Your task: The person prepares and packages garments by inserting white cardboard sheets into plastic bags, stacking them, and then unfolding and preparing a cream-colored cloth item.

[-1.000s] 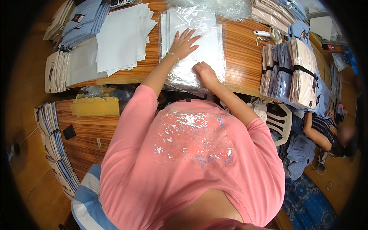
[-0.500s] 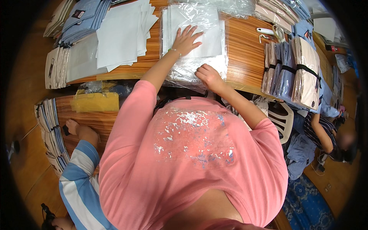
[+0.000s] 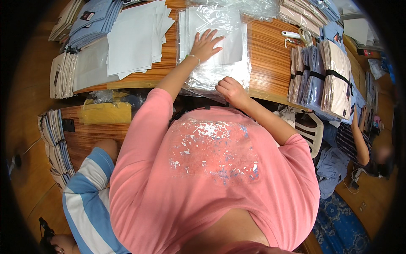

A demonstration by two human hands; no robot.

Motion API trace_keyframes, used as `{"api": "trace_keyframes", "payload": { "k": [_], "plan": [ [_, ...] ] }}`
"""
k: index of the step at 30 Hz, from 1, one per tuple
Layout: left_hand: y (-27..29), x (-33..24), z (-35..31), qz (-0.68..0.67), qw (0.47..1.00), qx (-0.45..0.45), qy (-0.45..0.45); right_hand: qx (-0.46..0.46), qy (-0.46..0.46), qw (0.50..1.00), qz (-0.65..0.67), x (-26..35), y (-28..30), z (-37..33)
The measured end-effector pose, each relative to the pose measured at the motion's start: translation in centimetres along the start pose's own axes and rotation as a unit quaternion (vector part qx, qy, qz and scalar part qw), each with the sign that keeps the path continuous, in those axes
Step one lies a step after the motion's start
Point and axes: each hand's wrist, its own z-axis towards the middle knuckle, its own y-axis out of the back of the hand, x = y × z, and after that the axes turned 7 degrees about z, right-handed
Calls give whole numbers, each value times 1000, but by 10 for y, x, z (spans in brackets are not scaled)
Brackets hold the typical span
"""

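A stack of clear plastic bags (image 3: 215,76) lies on the wooden table in front of me, with white paper sheets (image 3: 224,25) in or under the top film. My left hand (image 3: 205,47) rests flat on the sheets, palm down, fingers spread. Closer to the table's front edge, my right hand (image 3: 232,92) is closed over the near right corner of the bags. Its fingers are curled with the tips tucked away, so whatever they may hold is hidden.
Loose white sheets (image 3: 131,40) and folded blue shirts (image 3: 95,21) lie at left; bagged, strapped shirts (image 3: 336,80) stand right, near scissors (image 3: 305,37). A lower bench holds a yellow packet (image 3: 105,113) and a black flat object (image 3: 68,125). People sit on both sides.
My hands stay nearly in place. On the left, another person's hand has drawn back from the bench, uncovering the black flat object. At right, a co-worker's arms have shifted.
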Motion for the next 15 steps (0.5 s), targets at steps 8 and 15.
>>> {"api": "trace_keyframes", "payload": {
  "k": [8, 15],
  "plan": [
    [-1, -1, -1, -5, 1000, -10, 2, -21, -39, 999, 14, 29, 4, 4],
    [3, -1, 1, -17, 1000, 9, 3, 20, -53, 998, -2, 30, 3, -6]
  ]
}}
